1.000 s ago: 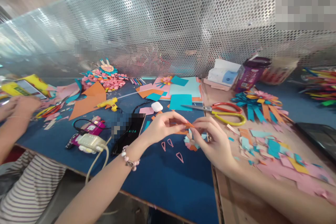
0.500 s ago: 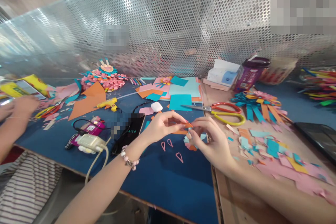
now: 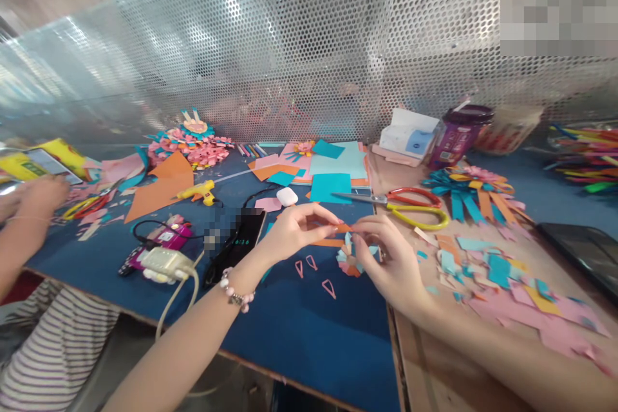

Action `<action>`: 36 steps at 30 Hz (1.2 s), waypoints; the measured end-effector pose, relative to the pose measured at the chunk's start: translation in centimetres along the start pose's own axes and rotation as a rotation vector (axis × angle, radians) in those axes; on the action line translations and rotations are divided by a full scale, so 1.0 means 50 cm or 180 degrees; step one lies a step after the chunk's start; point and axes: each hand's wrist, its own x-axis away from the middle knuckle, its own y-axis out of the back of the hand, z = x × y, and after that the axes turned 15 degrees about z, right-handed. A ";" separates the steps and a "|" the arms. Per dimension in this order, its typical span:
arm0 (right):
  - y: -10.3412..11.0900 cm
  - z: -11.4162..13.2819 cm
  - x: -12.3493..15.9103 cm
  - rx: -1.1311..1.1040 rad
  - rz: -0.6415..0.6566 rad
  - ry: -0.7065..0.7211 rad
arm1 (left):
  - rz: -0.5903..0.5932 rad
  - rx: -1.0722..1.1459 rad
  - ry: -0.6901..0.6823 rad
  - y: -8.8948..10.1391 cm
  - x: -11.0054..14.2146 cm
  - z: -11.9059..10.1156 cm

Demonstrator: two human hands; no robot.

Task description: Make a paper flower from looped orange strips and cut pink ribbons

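Between my two hands is a small orange paper strip (image 3: 344, 228). My left hand (image 3: 302, 232) pinches its left end, and my right hand (image 3: 386, 254) grips the right end with thumb and forefinger. Just under the right fingers a paper flower (image 3: 348, 264) in light blue, peach and orange lies on the blue table, partly hidden. Another orange strip (image 3: 328, 243) rests flat below my left fingertips. Closer to me lie three pink folded paper loops (image 3: 328, 289). Scissors (image 3: 405, 199) with red and yellow handles lie beyond my right hand.
A yellow glue gun (image 3: 197, 192), a phone (image 3: 241, 241) and a power strip (image 3: 167, 262) with cables lie to the left. Paper scraps (image 3: 502, 270) and a purple cup (image 3: 458, 132) are on the right. Another person's hand (image 3: 46, 196) is at far left.
Both hands stay in nearly the same place, still on the orange strip. My right fingers have shifted slightly, and more of the paper flower shows beneath them.
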 end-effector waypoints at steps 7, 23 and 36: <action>0.004 -0.003 -0.002 0.0210 -0.0061 -0.0043 | -0.0080 -0.0022 0.0005 0.004 0.000 -0.003; -0.001 -0.011 0.001 -0.0341 -0.0184 -0.0337 | -0.0211 -0.0062 0.0026 0.010 0.001 0.000; -0.004 -0.016 0.003 -0.0265 -0.0002 -0.0241 | -0.0101 -0.0015 0.0058 0.005 0.000 -0.002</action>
